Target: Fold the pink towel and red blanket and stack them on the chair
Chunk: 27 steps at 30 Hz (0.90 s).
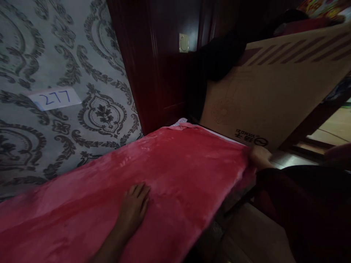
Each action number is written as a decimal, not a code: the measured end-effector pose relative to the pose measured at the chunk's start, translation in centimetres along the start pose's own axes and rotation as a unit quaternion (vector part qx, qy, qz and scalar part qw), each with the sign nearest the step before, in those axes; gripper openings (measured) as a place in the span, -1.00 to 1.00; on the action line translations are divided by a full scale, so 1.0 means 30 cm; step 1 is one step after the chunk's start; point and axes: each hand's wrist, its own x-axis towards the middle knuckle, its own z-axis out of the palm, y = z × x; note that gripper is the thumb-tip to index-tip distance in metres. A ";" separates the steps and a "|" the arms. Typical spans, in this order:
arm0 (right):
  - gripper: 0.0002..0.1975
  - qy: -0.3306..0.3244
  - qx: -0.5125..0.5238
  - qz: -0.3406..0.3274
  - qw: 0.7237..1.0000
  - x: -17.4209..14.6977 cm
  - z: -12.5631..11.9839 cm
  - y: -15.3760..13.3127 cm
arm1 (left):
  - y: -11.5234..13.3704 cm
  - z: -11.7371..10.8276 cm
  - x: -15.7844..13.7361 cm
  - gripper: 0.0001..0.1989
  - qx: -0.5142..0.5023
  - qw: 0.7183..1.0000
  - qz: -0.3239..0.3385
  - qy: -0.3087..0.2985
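Observation:
A red plush blanket (189, 168) is spread over a long, raised surface that runs along the wall. My left hand (134, 204) lies palm down on its middle, fingers stretched out and slightly apart. At the far right corner, my right hand (260, 156) grips the blanket's edge; it is a little blurred and its fingertips are hidden. The fabric hangs down below that hand. Along the far end, a strip of white underlayer (219, 135) shows past the blanket, and the far left corner is folded over.
A large cardboard box (263, 91) leans beyond the far end, with dark cloth (222, 58) beside it. Patterned wallpaper (104, 109) bearing a paper label "277" (56, 98) borders the left. Behind stands dark red wood panelling (164, 65). Floor tiles (255, 226) show at right.

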 end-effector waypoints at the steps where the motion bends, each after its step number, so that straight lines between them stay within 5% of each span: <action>1: -0.63 0.003 -0.002 -0.022 1.000 -0.005 -0.004 -0.033 | 0.000 -0.001 0.001 -0.62 0.003 1.000 0.009 0.006; 6: -0.49 0.005 0.028 -0.257 0.966 -0.041 0.043 -0.287 | 0.000 0.000 0.003 -0.66 0.010 0.998 0.044 0.037; 9: -0.42 -0.046 0.030 -0.354 0.933 -0.069 0.124 -0.394 | -0.001 0.009 -0.013 -0.66 0.011 0.997 0.058 0.056; 14: -0.40 -0.083 0.038 -0.336 0.937 -0.054 0.196 -0.423 | 0.001 0.002 -0.024 -0.65 0.021 0.995 0.063 0.074; 20: -0.51 -0.064 0.071 -0.335 0.937 0.039 0.127 -0.574 | 0.052 -0.053 0.235 -0.64 -0.018 0.995 -0.015 -0.092; 24: -0.56 -0.065 0.094 -0.366 0.924 0.093 0.122 -0.753 | 0.090 0.007 0.409 -0.40 0.004 0.984 -0.073 -0.165; 27: -0.55 -0.084 0.091 -0.373 0.920 0.136 0.159 -0.856 | 0.096 0.079 0.421 -0.40 -0.015 0.977 -0.099 -0.188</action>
